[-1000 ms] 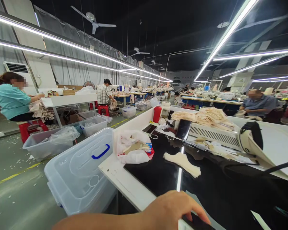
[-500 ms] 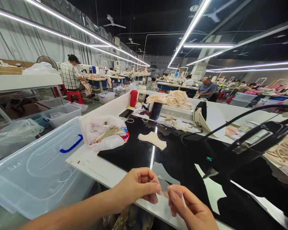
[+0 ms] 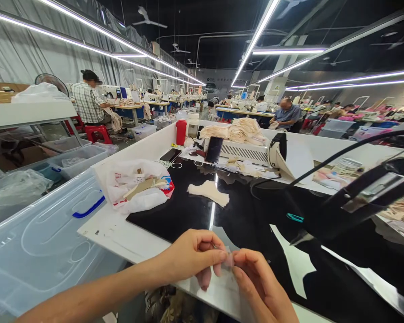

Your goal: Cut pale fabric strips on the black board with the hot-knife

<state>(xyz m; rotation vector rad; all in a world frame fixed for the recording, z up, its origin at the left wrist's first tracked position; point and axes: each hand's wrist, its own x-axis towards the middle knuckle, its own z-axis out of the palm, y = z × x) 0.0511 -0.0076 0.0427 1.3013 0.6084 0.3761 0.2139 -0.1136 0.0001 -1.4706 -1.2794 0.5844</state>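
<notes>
My left hand (image 3: 202,255) pinches a small piece of clear film (image 3: 228,259) between thumb and fingers, just over the near edge of the table (image 3: 175,246). Close beside it, my right hand (image 3: 259,282) has thumb and forefinger closed at the film's other side. The film is thin and see-through, so its full outline is hard to make out. Beyond my hands, a cream fabric piece (image 3: 208,192) lies on the black tabletop sheet (image 3: 185,215). Pale green cut pieces (image 3: 294,260) rest to the right of my right hand.
A white plastic bag (image 3: 141,186) with scraps stands at left, beside a lidded clear bin (image 3: 47,242). A black machine arm (image 3: 353,202) reaches in from the right. At the back are a phone (image 3: 214,150), a red bottle (image 3: 181,132) and stacked cream fabric (image 3: 245,130). Several people sit working farther off.
My hands have come closer together around the film, and the right hand's fingers have shifted on it. The view has turned slightly; the things on the table appear unmoved.
</notes>
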